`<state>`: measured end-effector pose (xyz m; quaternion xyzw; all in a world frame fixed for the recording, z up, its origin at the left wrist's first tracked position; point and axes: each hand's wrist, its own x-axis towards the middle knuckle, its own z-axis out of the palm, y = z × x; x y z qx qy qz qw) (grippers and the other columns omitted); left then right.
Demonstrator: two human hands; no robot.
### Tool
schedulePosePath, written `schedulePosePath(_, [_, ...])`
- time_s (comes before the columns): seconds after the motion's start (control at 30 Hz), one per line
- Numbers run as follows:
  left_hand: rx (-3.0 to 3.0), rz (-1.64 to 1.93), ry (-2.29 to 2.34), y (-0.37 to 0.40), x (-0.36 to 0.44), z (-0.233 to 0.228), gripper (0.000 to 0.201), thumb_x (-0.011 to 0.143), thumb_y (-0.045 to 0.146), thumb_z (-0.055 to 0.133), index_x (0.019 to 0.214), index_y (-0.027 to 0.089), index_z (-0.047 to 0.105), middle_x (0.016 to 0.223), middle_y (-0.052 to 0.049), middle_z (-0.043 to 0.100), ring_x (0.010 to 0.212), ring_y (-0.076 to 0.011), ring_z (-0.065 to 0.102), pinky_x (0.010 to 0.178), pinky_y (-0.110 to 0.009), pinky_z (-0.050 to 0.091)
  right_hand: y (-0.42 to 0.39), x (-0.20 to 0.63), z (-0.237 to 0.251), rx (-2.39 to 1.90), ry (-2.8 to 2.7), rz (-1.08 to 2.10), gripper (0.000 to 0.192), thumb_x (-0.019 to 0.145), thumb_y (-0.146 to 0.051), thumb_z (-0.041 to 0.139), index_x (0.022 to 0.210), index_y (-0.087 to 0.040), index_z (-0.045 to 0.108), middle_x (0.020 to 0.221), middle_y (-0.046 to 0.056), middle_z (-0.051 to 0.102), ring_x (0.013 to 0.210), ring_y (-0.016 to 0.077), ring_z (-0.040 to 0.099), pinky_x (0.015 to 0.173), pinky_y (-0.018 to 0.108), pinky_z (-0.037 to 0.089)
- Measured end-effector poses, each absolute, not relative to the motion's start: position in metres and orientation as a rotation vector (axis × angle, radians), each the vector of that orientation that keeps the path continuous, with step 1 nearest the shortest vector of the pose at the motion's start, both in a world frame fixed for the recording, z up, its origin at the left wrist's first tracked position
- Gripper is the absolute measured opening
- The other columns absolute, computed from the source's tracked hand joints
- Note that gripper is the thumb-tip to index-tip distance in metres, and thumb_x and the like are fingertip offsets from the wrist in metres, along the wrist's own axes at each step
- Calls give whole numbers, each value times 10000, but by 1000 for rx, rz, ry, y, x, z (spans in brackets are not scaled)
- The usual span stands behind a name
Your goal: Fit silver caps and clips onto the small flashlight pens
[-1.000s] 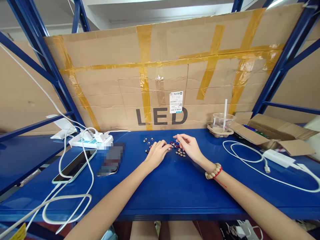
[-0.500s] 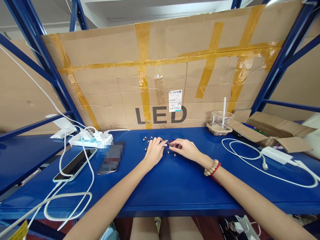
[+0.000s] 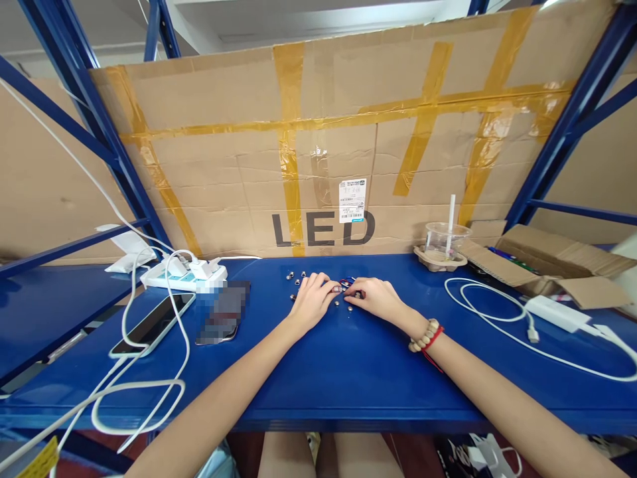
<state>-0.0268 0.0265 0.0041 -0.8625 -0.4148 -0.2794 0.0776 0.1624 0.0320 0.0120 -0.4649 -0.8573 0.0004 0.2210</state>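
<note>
My left hand [image 3: 313,300] rests on the blue table, thumb and index finger closed on a small silvery piece [image 3: 340,288] too small to name. Close by on the right is my right hand [image 3: 377,299], its fingertips pinched together; what they hold, if anything, is hidden. A small blue and red item [image 3: 348,281] lies just behind the fingertips, partly covered. Small shiny metal pieces are scattered around: one piece [image 3: 350,309] in front of my right fingers, another [image 3: 337,303] between the hands, and several beyond my left hand, such as a piece [image 3: 290,275] at its upper left.
On the left are a white power strip [image 3: 185,276], cables, a phone [image 3: 152,324] and a dark blurred-out device [image 3: 223,312]. A plastic cup with straw [image 3: 442,239], an open cardboard box [image 3: 552,255] and a white charger [image 3: 557,313] stand right. Taped cardboard [image 3: 223,186] closes the back.
My right fingers have drawn together into a pinch. My left thumb and index finger have shifted slightly right with the silvery piece. The whole view has moved a little.
</note>
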Motion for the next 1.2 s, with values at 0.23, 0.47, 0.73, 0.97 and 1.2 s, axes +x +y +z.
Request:
schedulePosePath(0.23, [-2571, -837, -1225, 23, -26, 6, 283, 919, 350, 324, 871, 175, 541, 942, -35, 539, 859, -173, 456, 812, -337, 343, 32, 159, 12, -1338, -2301, 36, 131, 787, -274, 561, 832, -285, 684, 790, -13, 679, 623, 136, 583, 484, 220, 323])
schedulePosePath(0.47, [-2601, -845, -1201, 24, -27, 5, 298, 921, 342, 310, 837, 175, 543, 922, -43, 536, 847, -180, 451, 771, -339, 351, 29, 154, 16, -1194, -1903, 151, 199, 782, -392, 564, 863, -257, 687, 818, 5, 677, 567, 119, 540, 534, 232, 404])
schedulePosePath(0.73, [-2657, -813, -1157, 22, -26, 8, 307, 925, 318, 304, 810, 175, 551, 878, -37, 527, 810, -167, 445, 726, -319, 351, 17, 142, 24, -1000, -1829, 408, 236, 745, -407, 590, 773, -203, 705, 725, 30, 672, 538, 120, 529, 509, 242, 425])
schedulePosePath(0.97, [-2692, -790, -1148, 20, -26, 10, 307, 929, 323, 288, 838, 180, 544, 873, -41, 522, 816, -176, 441, 724, -329, 354, 22, 143, 18, -1010, -1794, 488, 266, 690, -443, 636, 721, -186, 699, 678, 27, 673, 503, 111, 520, 487, 239, 429])
schedulePosePath(1.2, [-2705, -780, -1137, 22, -27, 9, 308, 930, 336, 288, 829, 182, 536, 872, -34, 521, 817, -171, 441, 723, -323, 354, 26, 145, 14, -972, -1928, 460, 243, 732, -427, 610, 697, -198, 682, 780, 35, 677, 642, 147, 585, 577, 258, 443])
